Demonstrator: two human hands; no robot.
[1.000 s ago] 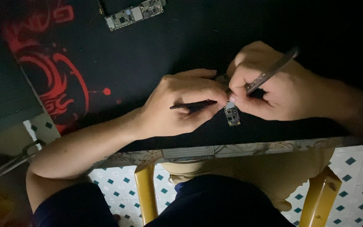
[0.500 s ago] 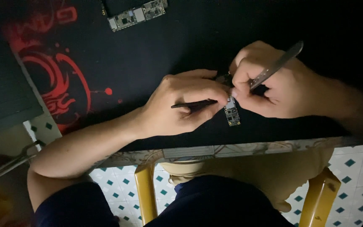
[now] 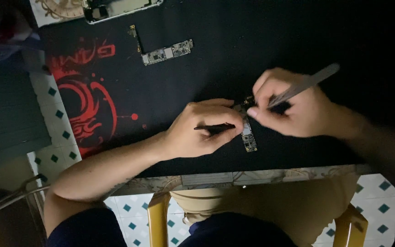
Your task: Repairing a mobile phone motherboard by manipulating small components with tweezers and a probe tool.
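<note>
Circuit board (image 3: 248, 136) on mat (image 3: 197, 68), between hands; second board (image 3: 167, 52) behind.

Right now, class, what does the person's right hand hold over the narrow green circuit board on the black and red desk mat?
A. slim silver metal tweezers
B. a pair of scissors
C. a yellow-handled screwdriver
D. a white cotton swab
A: the right hand grips slim silver metal tweezers, tips down by the narrow green circuit board that the left hand steadies.
</note>
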